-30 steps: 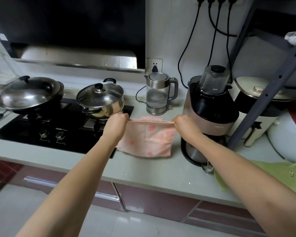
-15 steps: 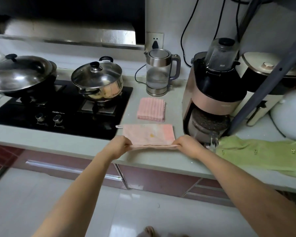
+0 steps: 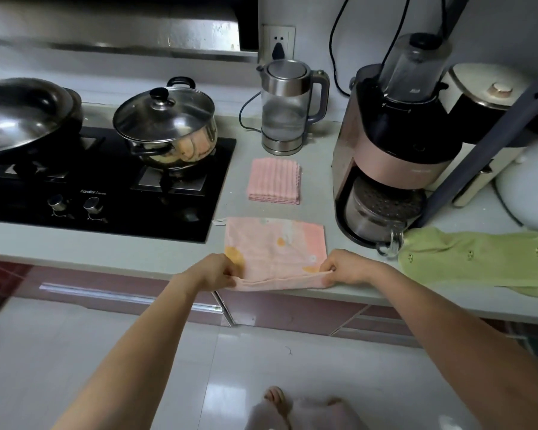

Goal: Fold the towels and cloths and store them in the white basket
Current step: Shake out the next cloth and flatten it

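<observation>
My left hand [image 3: 218, 271] and right hand [image 3: 345, 267] each pinch a near corner of the pink printed towel [image 3: 277, 246], fingers clamped on its edge. It lies flat at the bench [image 3: 137, 252] front, mid-frame, below the folded striped cloth [image 3: 274, 180].

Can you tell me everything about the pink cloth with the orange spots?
The pink cloth looks soft, with orange and white patches. It lies flat on the grey counter, between stove and coffee machine. Its near edge hangs past the counter's front, pinched at both corners by the left hand and right hand.
</observation>
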